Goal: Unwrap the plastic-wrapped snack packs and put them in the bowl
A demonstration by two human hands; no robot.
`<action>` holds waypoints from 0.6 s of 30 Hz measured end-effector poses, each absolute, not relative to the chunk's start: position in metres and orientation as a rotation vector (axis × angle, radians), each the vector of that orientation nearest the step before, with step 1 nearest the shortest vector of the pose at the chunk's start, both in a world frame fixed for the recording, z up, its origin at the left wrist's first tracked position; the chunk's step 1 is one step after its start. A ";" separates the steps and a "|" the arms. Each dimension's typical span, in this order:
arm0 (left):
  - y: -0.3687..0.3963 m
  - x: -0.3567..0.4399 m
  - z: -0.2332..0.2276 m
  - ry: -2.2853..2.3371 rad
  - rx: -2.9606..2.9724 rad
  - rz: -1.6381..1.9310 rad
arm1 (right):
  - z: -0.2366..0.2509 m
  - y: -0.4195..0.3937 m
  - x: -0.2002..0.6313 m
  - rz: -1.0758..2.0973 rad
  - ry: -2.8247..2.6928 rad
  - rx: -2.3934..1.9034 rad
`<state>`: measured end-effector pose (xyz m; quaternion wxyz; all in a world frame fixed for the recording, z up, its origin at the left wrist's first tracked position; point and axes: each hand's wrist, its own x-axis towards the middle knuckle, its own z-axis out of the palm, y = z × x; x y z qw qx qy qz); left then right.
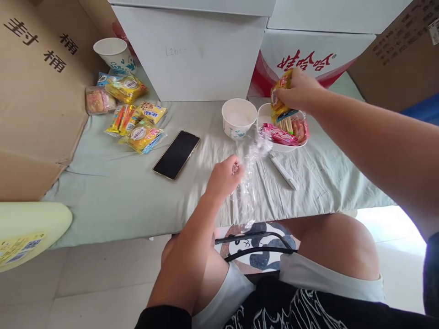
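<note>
My right hand (300, 90) is closed on a yellow snack packet (281, 93), held over a white bowl (286, 148). In that bowl lie a pink wafer packet (280, 135) and other wrapped snacks (299, 129). My left hand (225, 177) is curled around crumpled clear plastic wrap (249, 183), which hangs down past the table edge and is partly blurred. Just beyond it stands a white paper bowl (239, 113) with a blue print. A slim white stick-like object (284, 171) lies on the cloth to the right of the wrap.
A black phone (176, 154) lies left of centre. Several wrapped snacks (140, 135) are piled at the left, near a paper cup (115, 55). White boxes (206, 55) line the back, with a brown carton (37, 100) on the left. A pale green bottle (32, 233) juts in at lower left.
</note>
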<state>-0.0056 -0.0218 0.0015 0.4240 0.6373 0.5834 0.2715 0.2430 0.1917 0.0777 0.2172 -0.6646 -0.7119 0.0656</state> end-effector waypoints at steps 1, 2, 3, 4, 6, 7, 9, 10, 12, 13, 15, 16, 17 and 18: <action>-0.021 -0.006 0.001 1.464 1.604 0.661 | 0.078 0.191 0.233 0.190 -1.987 -2.002; -0.021 -0.006 0.000 1.468 1.611 0.654 | 0.077 0.189 0.224 0.193 -1.993 -2.131; -0.021 -0.007 0.000 1.465 1.617 0.657 | 0.075 0.186 0.219 0.199 -1.995 -2.225; -0.021 -0.007 -0.001 1.457 1.620 0.664 | 0.072 0.183 0.215 0.200 -2.002 -2.243; -0.022 -0.007 -0.002 1.432 1.620 0.687 | 0.066 0.177 0.214 0.172 -2.005 -2.185; -0.022 -0.008 -0.002 1.429 1.612 0.694 | 0.063 0.175 0.215 0.147 -2.005 -2.129; -0.022 -0.008 -0.002 1.435 1.582 0.692 | 0.061 0.171 0.216 0.107 -1.997 -2.073; -0.022 -0.008 -0.002 1.442 1.571 0.690 | 0.063 0.168 0.215 0.101 -1.991 -2.092; -0.021 -0.007 -0.003 1.447 1.572 0.684 | 0.070 0.162 0.209 0.118 -1.967 -2.204; -0.021 -0.007 -0.003 1.445 1.579 0.680 | 0.075 0.158 0.206 0.135 -1.950 -2.267; -0.020 -0.007 -0.004 1.442 1.586 0.666 | 0.085 0.152 0.202 0.177 -1.938 -2.345; -0.019 -0.006 -0.004 1.442 1.583 0.659 | 0.089 0.149 0.201 0.200 -1.941 -2.363; -0.018 -0.006 -0.004 1.441 1.577 0.651 | 0.092 0.147 0.200 0.226 -1.950 -2.370; -0.018 -0.006 -0.004 1.441 1.567 0.641 | 0.095 0.145 0.201 0.253 -1.966 -2.364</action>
